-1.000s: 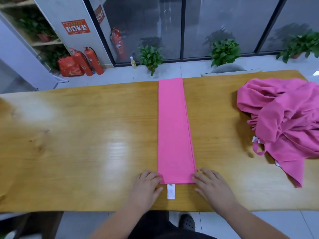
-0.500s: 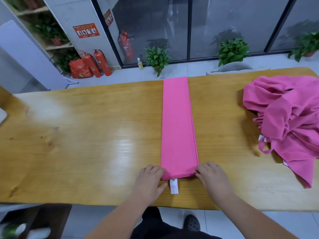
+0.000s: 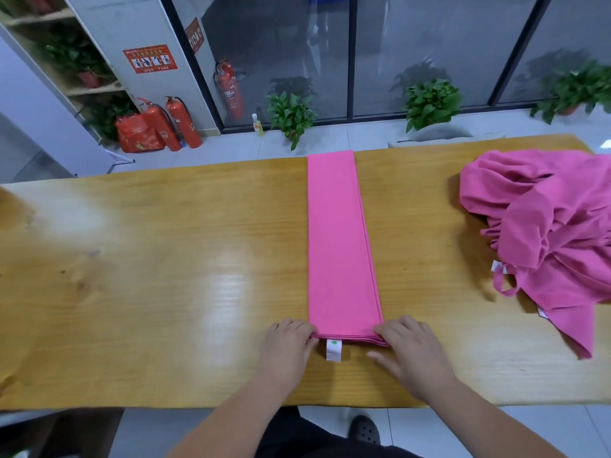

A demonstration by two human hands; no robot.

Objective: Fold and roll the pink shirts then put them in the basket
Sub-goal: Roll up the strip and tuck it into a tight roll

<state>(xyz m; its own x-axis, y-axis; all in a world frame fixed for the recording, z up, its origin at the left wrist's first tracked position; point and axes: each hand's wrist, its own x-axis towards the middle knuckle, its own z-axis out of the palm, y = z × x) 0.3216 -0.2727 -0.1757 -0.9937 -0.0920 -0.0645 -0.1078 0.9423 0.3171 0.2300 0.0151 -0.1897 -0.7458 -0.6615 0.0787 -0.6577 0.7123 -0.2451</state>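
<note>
Step in hand: folding looks finished on 1 shirt, and the roll is about to start from its near end.
Folded shirt: a long narrow pink strip, flat on the worktop, running from the lower centre of the frame up to the far edge. A white tag sticks out below its near hem.
Left hand: at the strip's lower left corner, its fingers bent and pinching the hem.
Right hand: at the lower right corner, its fingers curled onto the layered edge, the thumb lying apart on the wood.
Waiting shirts: a crumpled pink heap at the right of the frame, well apart from the strip.
Basket: not in view.
Next move, as I judge it: turn the hem over evenly with both hands and roll upward in the frame, keeping the sides square so the layers on the right do not fan out.
Progress: early, since the heap is untouched.
</note>
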